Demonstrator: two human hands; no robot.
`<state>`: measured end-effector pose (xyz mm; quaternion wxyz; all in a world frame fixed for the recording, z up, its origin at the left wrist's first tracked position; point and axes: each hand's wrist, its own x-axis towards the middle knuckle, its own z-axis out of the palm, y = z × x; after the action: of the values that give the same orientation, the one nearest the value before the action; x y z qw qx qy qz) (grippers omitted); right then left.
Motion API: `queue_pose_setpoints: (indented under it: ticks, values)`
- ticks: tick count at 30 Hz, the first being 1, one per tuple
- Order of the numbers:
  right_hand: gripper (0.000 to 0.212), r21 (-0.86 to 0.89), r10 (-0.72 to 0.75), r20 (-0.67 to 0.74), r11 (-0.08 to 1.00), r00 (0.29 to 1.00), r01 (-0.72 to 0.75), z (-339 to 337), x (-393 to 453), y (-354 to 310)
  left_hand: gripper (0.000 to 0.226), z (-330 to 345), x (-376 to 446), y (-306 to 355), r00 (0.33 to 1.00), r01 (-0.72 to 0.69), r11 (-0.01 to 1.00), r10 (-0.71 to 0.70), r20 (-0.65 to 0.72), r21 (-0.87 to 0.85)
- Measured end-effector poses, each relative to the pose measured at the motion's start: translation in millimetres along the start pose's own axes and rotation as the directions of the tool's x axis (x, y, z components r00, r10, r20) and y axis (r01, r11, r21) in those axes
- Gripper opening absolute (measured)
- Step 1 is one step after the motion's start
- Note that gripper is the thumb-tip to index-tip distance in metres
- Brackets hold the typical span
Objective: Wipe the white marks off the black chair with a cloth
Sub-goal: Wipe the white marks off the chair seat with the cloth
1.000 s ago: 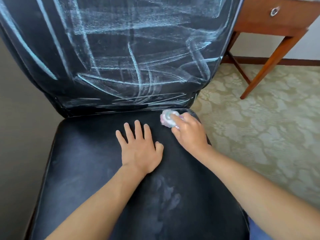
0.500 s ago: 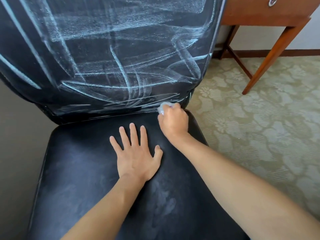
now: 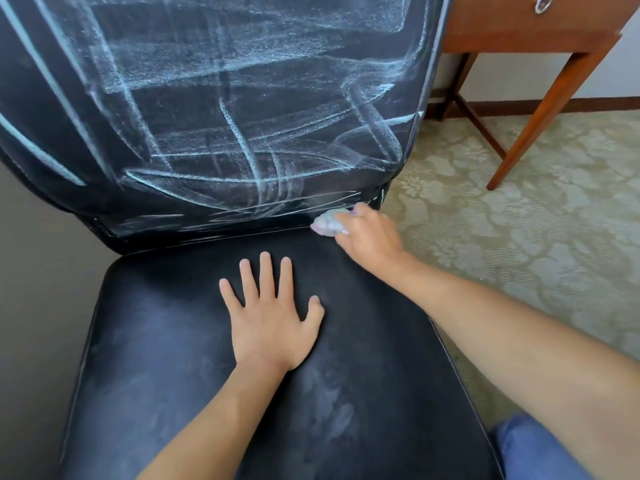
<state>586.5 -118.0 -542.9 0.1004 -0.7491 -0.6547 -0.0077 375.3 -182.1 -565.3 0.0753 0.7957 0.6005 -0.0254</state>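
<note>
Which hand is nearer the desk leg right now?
Right. The right hand grips the cloth at the seat's back right corner; the left hand lies mid-seat, farther from the desk leg.

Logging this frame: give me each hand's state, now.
Left hand: open, flat on the chair seat.
Right hand: holding the cloth.

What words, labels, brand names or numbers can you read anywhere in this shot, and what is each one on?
None: no readable text shows in this view.
White marks on the chair backrest: scribbled strokes only, no letters or digits.
Cloth held by the right hand: pale and crumpled, no print or label legible.
Wooden table and its metal ring pull: no lettering.
Seat under the left hand: faint smudges only.
</note>
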Motion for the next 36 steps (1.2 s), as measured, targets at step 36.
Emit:
queue_pose_setpoints:
  ticks: [36]
  values:
    - [0.032, 0.625, 0.281, 0.143, 0.718, 0.949, -0.307, 32, -39, 95, 0.076, 11, 16, 91, 0.986, -0.162, 0.985, 0.159, 0.056, 0.064]
